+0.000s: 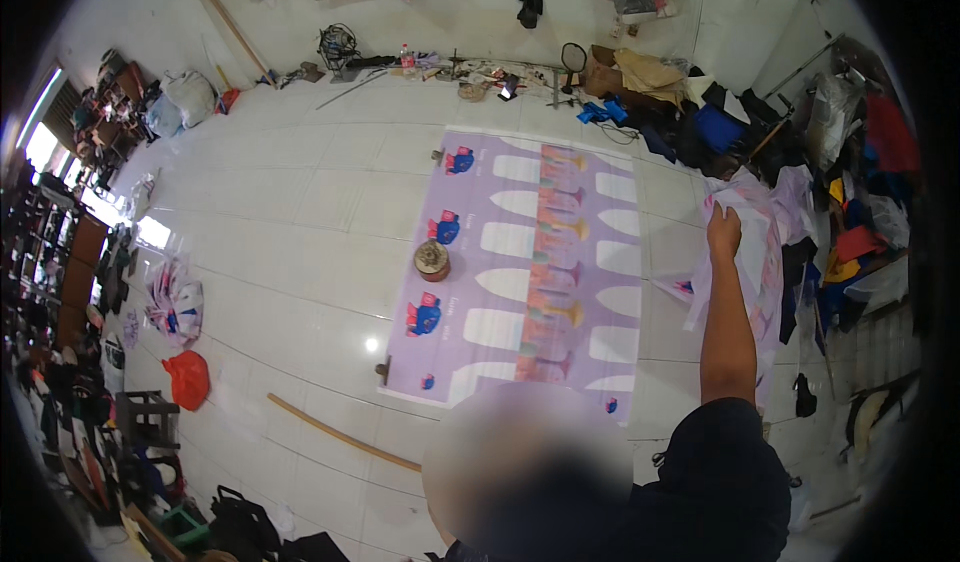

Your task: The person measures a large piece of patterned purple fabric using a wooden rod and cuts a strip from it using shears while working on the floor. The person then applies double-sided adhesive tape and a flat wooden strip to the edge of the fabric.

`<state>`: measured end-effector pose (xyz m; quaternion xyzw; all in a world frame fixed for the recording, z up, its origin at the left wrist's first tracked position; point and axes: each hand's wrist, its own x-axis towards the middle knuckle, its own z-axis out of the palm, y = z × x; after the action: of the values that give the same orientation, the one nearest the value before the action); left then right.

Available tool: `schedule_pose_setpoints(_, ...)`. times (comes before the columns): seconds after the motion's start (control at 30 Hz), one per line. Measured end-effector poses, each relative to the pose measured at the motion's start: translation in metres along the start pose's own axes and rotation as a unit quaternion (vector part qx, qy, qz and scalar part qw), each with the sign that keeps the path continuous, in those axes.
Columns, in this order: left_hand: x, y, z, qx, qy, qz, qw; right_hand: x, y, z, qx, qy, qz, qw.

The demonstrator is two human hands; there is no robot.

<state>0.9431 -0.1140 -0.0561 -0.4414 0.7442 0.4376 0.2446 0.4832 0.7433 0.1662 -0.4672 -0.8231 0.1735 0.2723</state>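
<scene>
My right arm stretches forward, and my right hand (725, 232) is closed on the edge of a lilac printed fabric (762, 262). This fabric hangs and bunches beside the forearm, with its lower corner over the tiles. To the left of it, a large lilac printed sheet (480, 324) lies flat on the floor, with white arch shapes, a multicoloured band and blue-and-pink figures. A round, stone-like weight (432, 261) sits on its left part. Small dark blocks (382, 370) are at its left edge. My left hand does not show.
Piled cloth and bags (720, 127) line the right side. Along the far wall stand a fan (338, 47), a bottle (407, 58) and small clutter. A wooden stick (340, 432) lies at the near left, past a red bag (187, 379) and crumpled fabric (175, 302).
</scene>
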Motion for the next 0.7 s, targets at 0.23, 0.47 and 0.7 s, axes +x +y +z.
schedule_pose_setpoints(0.23,0.084,0.050,-0.087,0.112,-0.043,0.041,0.992,-0.096,-0.069,0.080,0.012,-0.059,-0.010,0.998)
schedule_pose_setpoints(0.47,0.236,0.146,-0.249,0.254,-0.055,0.157,0.953,-0.222,-0.045,0.127,-0.097,-0.124,0.056,0.986)
schedule_pose_setpoints(0.7,0.447,0.497,-0.405,0.321,0.191,0.407,0.833,-0.313,-0.135,0.178,-0.089,-0.122,0.084,0.985)
